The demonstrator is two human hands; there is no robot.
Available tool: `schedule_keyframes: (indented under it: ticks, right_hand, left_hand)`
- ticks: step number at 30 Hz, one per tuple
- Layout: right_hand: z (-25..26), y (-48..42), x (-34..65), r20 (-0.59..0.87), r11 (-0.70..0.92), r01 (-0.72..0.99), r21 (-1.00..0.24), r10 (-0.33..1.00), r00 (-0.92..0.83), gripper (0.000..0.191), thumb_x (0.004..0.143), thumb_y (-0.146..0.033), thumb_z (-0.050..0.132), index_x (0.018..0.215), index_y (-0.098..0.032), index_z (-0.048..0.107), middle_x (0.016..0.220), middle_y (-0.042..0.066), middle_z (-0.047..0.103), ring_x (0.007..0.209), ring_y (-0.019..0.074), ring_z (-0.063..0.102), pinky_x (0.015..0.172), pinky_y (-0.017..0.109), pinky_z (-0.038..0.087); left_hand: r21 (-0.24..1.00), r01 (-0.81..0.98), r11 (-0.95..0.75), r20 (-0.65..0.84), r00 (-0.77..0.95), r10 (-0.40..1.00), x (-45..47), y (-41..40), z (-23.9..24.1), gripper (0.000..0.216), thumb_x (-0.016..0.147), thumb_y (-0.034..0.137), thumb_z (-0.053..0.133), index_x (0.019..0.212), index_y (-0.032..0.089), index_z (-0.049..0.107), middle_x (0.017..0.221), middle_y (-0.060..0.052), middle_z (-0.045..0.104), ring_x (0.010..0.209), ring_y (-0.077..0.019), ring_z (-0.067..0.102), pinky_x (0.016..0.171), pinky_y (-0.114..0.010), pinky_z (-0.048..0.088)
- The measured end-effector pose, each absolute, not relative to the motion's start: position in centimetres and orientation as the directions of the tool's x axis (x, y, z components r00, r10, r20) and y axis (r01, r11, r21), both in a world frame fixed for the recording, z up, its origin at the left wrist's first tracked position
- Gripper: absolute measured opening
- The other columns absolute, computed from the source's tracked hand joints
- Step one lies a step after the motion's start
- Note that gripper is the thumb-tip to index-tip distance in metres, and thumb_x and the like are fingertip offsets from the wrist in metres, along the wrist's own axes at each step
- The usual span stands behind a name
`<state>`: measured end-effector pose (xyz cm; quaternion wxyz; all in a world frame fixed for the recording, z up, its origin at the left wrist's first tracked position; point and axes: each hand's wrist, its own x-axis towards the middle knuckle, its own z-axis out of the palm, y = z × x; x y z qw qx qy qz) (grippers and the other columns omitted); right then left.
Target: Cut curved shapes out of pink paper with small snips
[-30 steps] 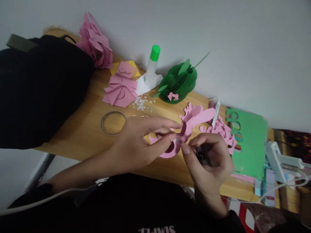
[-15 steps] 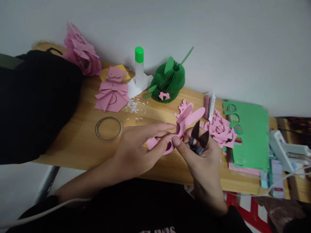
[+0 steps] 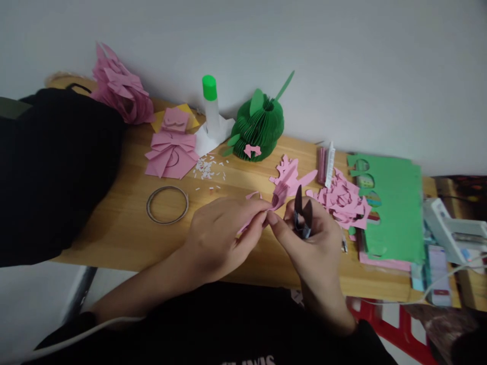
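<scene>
Fingertips closed, my left hand (image 3: 222, 233) pinches a layered pink paper cutout (image 3: 280, 196) with a fringed, comb-like part and long loops. My right hand (image 3: 315, 243) wraps around small dark scissors (image 3: 304, 210), whose blades point up and stand apart, away from the paper. Its thumb and a finger also touch the cutout's lower edge, right beside the left fingertips. Part of the cutout is hidden behind my left fingers. Just beyond it, another pink paper cutout (image 3: 286, 170) lies on the wooden table (image 3: 175, 243).
A glue stick (image 3: 211, 109) stands near a green honeycomb paper ball (image 3: 258, 126). Tape ring (image 3: 147, 205), white scraps (image 3: 207, 168) and folded pink paper (image 3: 171, 152) lie left. Pink scraps (image 3: 342, 200) and green sheets (image 3: 395, 203) lie right. A black bag (image 3: 57, 172) covers the left end.
The pink cutout has turned in my fingers, so its loops and lower part now show less. Both hands stay together, with the scissors still in my right hand. The view has shifted slightly.
</scene>
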<state>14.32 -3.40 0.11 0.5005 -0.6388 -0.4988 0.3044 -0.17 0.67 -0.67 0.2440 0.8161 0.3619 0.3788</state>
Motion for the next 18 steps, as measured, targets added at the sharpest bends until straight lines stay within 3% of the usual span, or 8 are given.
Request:
schedule_keyframes:
  ticks: [3,6,13,18]
  right_hand:
    - [0.12,-3.6,14.23,0.096,-0.044,0.361,-0.931,0.928,0.361,0.026,0.074,-0.016,0.072,0.065,-0.021,0.048,0.053,-0.009,0.049,0.043,0.006,0.042,0.038,0.017,0.033]
    - [0.14,-3.85,14.21,0.098,-0.073,0.385,-0.92,0.908,0.407,0.023,0.075,-0.015,0.069,0.066,-0.021,0.048,0.053,-0.009,0.05,0.043,0.0062,0.043,0.039,0.017,0.033]
    - [0.65,-3.92,13.84,0.092,-0.033,0.349,-0.936,0.937,0.338,0.017,0.073,-0.013,0.073,0.07,-0.02,0.058,0.053,-0.009,0.055,0.042,0.0045,0.045,0.038,0.015,0.032]
    - [0.4,-4.27,14.18,0.154,-0.005,0.484,-0.875,0.945,0.289,0.009,0.076,-0.015,0.071,0.084,-0.019,0.069,0.06,-0.006,0.067,0.044,0.0062,0.051,0.038,0.017,0.034]
  left_hand:
    - [0.569,0.466,-0.678,0.518,0.437,0.735,-0.14,0.63,-0.89,0.012,0.087,0.012,0.059,0.093,0.02,0.065,0.078,0.001,0.077,0.067,-0.013,0.073,0.069,-0.022,0.056]
    - [0.541,0.502,-0.674,0.561,0.382,0.735,0.0,0.59,-0.94,0.008,0.087,0.014,0.062,0.091,0.02,0.065,0.079,0.003,0.077,0.066,-0.0109,0.072,0.067,-0.019,0.056]
    - [0.648,0.46,-0.607,0.535,0.291,0.793,0.14,0.33,-0.91,0.011,0.084,0.012,0.065,0.09,0.022,0.066,0.082,0.005,0.078,0.068,-0.0115,0.073,0.066,-0.02,0.058]
    - [0.751,0.382,-0.538,0.493,0.218,0.842,0.13,0.09,-1.06,0.016,0.083,0.009,0.065,0.093,0.022,0.065,0.088,0.005,0.078,0.072,-0.0105,0.074,0.071,-0.018,0.06]
